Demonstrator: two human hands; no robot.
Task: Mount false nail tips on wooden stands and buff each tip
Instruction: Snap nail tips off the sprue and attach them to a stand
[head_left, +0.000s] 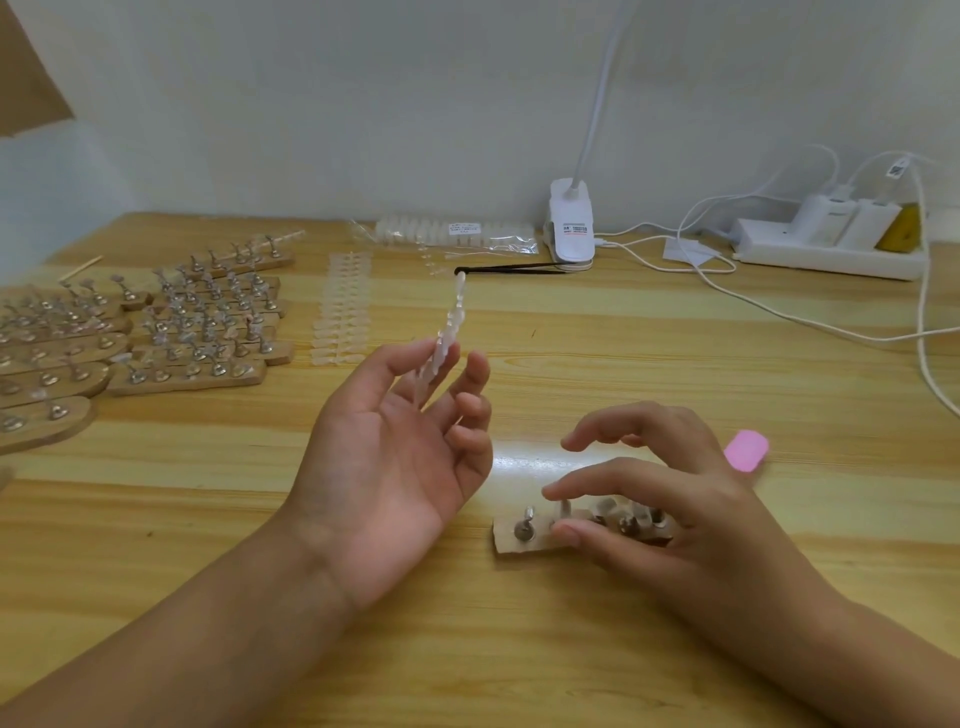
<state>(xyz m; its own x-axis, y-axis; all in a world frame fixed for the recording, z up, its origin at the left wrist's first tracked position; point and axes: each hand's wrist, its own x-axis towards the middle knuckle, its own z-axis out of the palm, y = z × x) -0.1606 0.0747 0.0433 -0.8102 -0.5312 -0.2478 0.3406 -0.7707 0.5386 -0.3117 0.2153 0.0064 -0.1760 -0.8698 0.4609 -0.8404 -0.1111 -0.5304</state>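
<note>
Wood stand (511, 544) under spread R hand (670, 512); L hand (395, 457) pinches tip strip (445, 338), well apart from stand pile (197, 332).

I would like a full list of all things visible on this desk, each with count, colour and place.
table: one, light wood, under everything.
wooden stands: many, brown with metal holders, rows at far left.
single wooden stand: one, brown, under the right hand.
nail tip strip: one, clear, held up in the left hand.
nail tip sheet: one, clear, flat beside the stand rows.
bag of nail tips: one, clear, at the back.
clip lamp: one, white, back centre.
power strip: one, white, back right.
white cables: several, back right.
buffer block: one, pink, right of the right hand.
left hand: one, palm up, holding the strip.
right hand: one, over the single stand, grip unclear.
</note>
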